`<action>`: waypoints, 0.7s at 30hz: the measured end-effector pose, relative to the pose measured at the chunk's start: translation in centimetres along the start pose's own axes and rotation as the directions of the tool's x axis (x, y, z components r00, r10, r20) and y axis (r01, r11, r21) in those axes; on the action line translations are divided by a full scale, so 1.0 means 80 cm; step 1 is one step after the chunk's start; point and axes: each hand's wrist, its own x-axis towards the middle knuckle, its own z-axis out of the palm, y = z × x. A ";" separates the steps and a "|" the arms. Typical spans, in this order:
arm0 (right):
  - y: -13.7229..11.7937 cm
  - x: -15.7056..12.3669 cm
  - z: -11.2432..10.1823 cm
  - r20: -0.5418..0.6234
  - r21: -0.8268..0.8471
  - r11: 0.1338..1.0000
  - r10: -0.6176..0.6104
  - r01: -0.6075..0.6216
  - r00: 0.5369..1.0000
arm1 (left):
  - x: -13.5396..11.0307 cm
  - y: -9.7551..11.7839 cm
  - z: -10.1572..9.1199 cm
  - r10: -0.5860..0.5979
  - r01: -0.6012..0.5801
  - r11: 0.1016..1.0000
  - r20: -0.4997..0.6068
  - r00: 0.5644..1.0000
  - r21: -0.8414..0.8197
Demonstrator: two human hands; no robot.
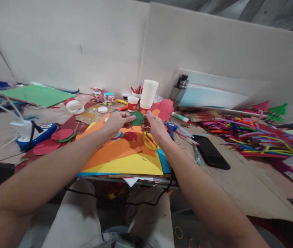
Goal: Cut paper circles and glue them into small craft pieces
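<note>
A green paper circle (137, 118) is held up above the stacked coloured paper in the middle of the desk. My left hand (118, 123) pinches its left edge between thumb and fingers. At its right edge, the curled fingers of my right hand (157, 126) close on the rim, partly hidden. Below the hands lie a red paper circle (130, 136), orange sheets (115, 150) and a yellow sheet (125, 168). Yellow-handled scissors (149, 142) rest under my right hand, their blades mostly out of sight. Just behind stands a red-and-white paper cup (133, 104).
A tall stack of white cups (149, 94) rises at the back. More red circles (47, 147) lie left, beside a blue power strip (36, 136) with cables. To the right are a black phone (212, 152) and a pile of pipe cleaners (260, 136). A black cable hangs over my lap.
</note>
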 end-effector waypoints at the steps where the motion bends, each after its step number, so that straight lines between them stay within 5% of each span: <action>1: -0.001 0.000 -0.001 0.005 0.023 1.000 0.018 -0.018 1.000 | 0.001 -0.001 -0.001 -0.013 0.013 1.000 -0.004 1.000 -0.015; 7: 0.002 -0.001 0.002 0.029 -0.063 0.998 0.010 -0.008 1.000 | 0.002 -0.002 -0.002 -0.053 0.053 0.999 0.014 0.999 -0.001; 21: 0.002 -0.008 0.006 -0.035 -0.297 0.945 -0.152 0.135 0.988 | -0.006 0.000 0.006 0.106 -0.111 0.990 0.059 0.993 0.086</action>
